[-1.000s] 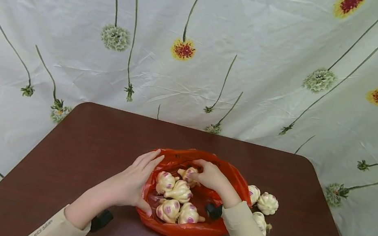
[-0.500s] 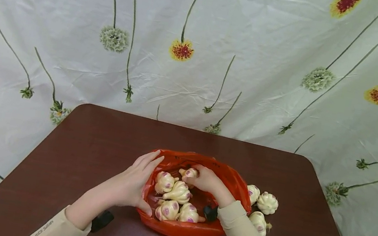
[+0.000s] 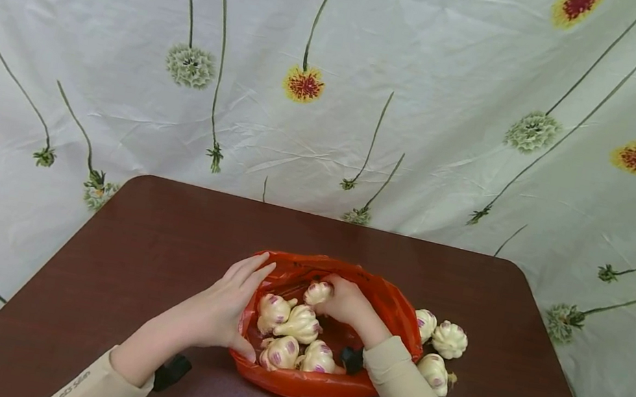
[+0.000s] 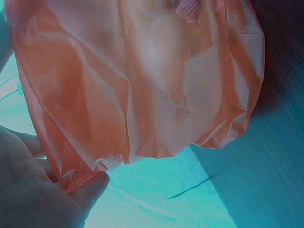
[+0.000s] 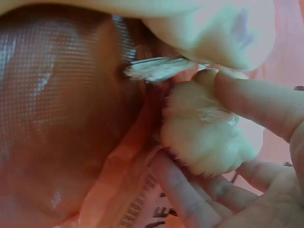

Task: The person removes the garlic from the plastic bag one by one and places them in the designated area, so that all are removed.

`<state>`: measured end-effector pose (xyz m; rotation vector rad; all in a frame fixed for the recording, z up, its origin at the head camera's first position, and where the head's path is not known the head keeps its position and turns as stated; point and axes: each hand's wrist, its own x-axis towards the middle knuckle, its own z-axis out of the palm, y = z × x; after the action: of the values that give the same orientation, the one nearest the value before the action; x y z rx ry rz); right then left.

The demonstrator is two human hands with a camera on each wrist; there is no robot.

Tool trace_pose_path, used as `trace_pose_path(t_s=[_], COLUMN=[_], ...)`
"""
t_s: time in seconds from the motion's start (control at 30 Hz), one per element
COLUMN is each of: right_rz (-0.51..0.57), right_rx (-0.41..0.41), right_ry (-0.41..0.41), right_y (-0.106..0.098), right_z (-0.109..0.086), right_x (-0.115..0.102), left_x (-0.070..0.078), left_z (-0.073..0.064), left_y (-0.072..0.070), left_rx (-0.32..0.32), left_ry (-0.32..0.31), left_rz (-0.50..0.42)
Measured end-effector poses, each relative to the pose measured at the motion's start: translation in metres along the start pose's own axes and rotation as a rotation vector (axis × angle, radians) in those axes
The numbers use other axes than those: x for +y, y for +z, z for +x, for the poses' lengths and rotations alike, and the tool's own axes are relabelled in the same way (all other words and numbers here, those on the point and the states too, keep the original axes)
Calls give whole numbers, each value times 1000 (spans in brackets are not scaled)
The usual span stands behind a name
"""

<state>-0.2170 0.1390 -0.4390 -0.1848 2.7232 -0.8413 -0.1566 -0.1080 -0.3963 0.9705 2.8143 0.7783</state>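
A red plastic bag point(image 3: 319, 389) stands wide open on the table, with several garlic bulbs point(image 3: 298, 324) inside. At its left rim my left hand point(image 3: 223, 305) holds the plastic between thumb and fingers; the left wrist view shows the bag's edge point(image 4: 90, 166) caught there. My right hand point(image 3: 342, 299) reaches into the far part of the bag and grips one garlic bulb point(image 3: 317, 293). In the right wrist view, thumb and fingers close around that garlic bulb point(image 5: 204, 128), root tuft visible, and another bulb point(image 5: 228, 33) is near it.
Three more garlic bulbs point(image 3: 449, 340) lie on the dark brown table point(image 3: 188, 226) right of the bag, beside my right forearm. A pale flower-printed cloth point(image 3: 301, 147) hangs behind the table's far edge. A black wrist device point(image 3: 351, 360) hangs under my right wrist.
My right hand has lowered slightly and turned the gripped bulb, whose stem pointed left before and is now out of sight. My left hand stays at the rim.
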Motion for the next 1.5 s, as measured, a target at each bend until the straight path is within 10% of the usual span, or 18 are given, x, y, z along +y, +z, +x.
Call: trace_pose_path(t_s=[0.43,1.1,1.5], right_rz=[103,420,475], right_rx=[3,25,237], right_ry=[84,-91,-80], right_y=[-23,-81,-114], right_z=[-19,-72,-117], right_x=[-8,-9,39], left_x=[1,-1,1], left_z=[-2,-3,-1], left_y=[-1,-2,-2], left_rx=[1,5,4], left_ry=[-10,-17,-24], left_rz=[-3,-8,-1])
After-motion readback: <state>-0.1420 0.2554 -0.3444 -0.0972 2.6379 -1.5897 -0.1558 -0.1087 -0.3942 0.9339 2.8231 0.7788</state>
